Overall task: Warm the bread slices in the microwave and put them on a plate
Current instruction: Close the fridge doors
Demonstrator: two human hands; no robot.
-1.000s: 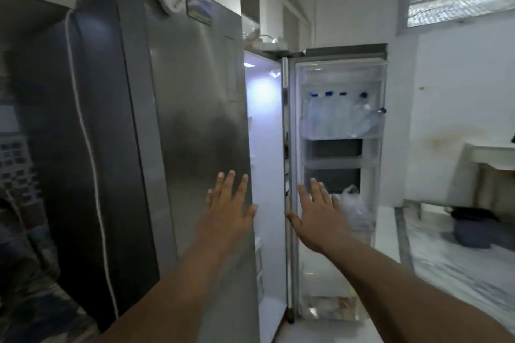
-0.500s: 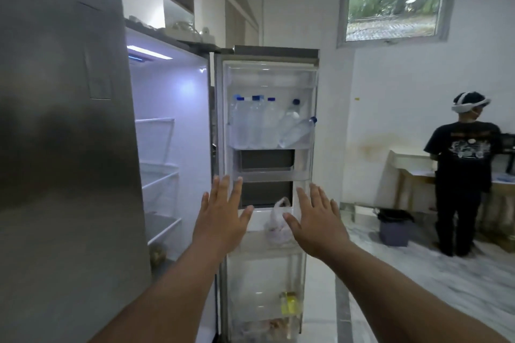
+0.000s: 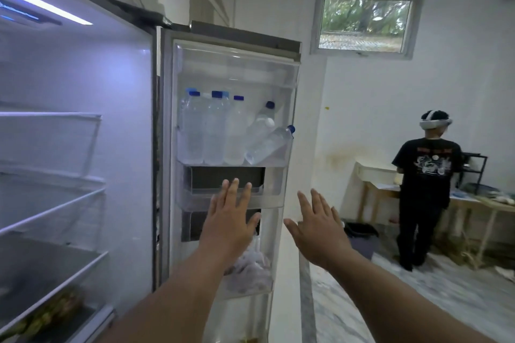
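I face an open fridge; no bread, microwave or plate is in view. My left hand (image 3: 230, 220) is raised with fingers spread in front of the open fridge door (image 3: 231, 131), holding nothing. My right hand (image 3: 317, 228) is also spread and empty, just right of the door's edge. A thin plastic bag (image 3: 250, 267) sits in a lower door bin, partly hidden behind my left wrist. What the bag holds cannot be made out.
Several water bottles (image 3: 223, 131) fill an upper door bin. The lit fridge interior (image 3: 55, 147) at left has wire shelves and some greenish produce (image 3: 47, 315) low down. A person (image 3: 423, 189) stands at a wooden table (image 3: 473, 203) at right, near a dark bin (image 3: 362, 237).
My view has swung right and closer: the closed steel door has left the frame, and the fridge interior and door bins now fill it. Both hands stay spread and empty.
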